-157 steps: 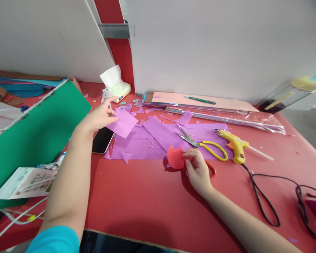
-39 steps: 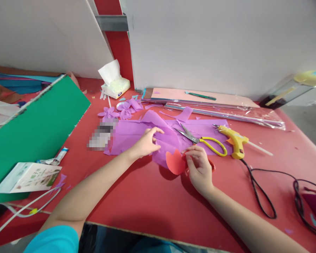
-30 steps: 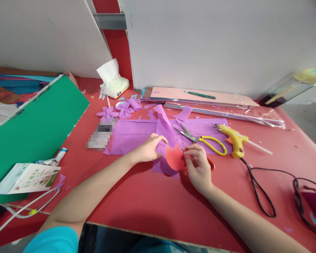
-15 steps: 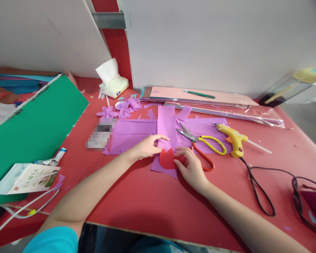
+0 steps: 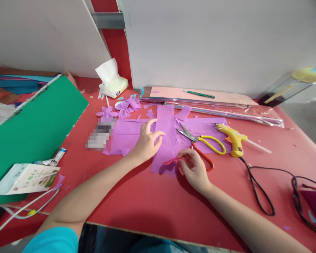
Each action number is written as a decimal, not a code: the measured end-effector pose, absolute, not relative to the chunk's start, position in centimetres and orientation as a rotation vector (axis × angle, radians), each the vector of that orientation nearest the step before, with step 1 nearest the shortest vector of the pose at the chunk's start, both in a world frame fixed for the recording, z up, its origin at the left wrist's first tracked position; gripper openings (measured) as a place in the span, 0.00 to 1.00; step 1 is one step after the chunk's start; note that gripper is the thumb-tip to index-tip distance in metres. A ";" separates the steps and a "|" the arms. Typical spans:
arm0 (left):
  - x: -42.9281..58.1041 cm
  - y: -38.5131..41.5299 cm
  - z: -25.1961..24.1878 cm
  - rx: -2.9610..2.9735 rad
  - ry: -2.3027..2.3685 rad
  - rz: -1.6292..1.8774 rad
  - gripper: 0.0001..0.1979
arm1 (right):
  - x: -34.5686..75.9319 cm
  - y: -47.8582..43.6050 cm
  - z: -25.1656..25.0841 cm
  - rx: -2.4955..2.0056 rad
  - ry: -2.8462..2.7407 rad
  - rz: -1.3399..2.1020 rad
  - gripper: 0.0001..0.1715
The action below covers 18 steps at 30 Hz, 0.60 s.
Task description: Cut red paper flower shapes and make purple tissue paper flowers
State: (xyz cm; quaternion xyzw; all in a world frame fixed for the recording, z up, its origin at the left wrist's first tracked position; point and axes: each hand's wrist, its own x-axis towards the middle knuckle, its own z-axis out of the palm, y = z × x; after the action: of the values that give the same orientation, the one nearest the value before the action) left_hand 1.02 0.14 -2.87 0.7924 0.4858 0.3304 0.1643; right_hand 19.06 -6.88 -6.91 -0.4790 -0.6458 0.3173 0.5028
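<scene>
In my right hand [image 5: 193, 168] I pinch a red paper cutout [image 5: 171, 160], turned nearly edge-on just above the lower end of a purple paper strip [image 5: 165, 130]. My left hand [image 5: 149, 142] rests at the strip's left edge, fingers apart and holding nothing. Under that upright strip runs a wider purple sheet [image 5: 126, 137] across the table. Scissors [image 5: 195, 138] with one yellow and one orange handle lie partly spread on the sheet, beyond my right hand. Purple paper flowers [image 5: 106, 112] sit at the back left.
A yellow glue gun [image 5: 235, 140] with a black cord lies to the right. Behind are wrapped paper sheets [image 5: 226, 114], a green pen [image 5: 200, 94] and a tissue pack [image 5: 114, 86]. A green board [image 5: 39, 130] and a white pouch [image 5: 28, 178] occupy the left.
My right hand has lifted and tilted the red cutout off the purple strip. My left hand has let go of the cutout area, moved left and up, and spread its fingers.
</scene>
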 end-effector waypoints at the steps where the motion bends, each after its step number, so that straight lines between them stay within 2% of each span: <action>1: 1.2 -0.1 -2.6 2.263 1.297 0.914 0.08 | 19.1 -6.9 -6.7 -1.117 -1.603 0.745 0.14; 3: 1.4 -0.6 -2.1 2.164 1.081 0.754 0.08 | 19.0 -6.9 -6.4 -1.025 -1.688 0.688 0.15; 6: 1.7 -1.2 -1.9 1.850 0.866 0.481 0.16 | 19.0 -7.0 -5.8 -0.925 -1.778 0.588 0.15; 9: 1.8 -1.2 -2.1 1.643 0.779 0.363 0.22 | 19.0 -7.0 -5.6 -0.891 -1.797 0.554 0.14; 18: 0.9 0.0 -1.4 1.617 0.997 0.410 0.15 | 18.9 -6.6 -7.4 -1.107 -1.460 0.567 0.15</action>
State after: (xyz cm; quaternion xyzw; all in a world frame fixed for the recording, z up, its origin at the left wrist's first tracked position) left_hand 0.86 0.04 -1.41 0.6872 0.4238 0.1740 0.5637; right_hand 18.92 -6.64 -7.39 -0.4724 -0.6232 0.2421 0.5743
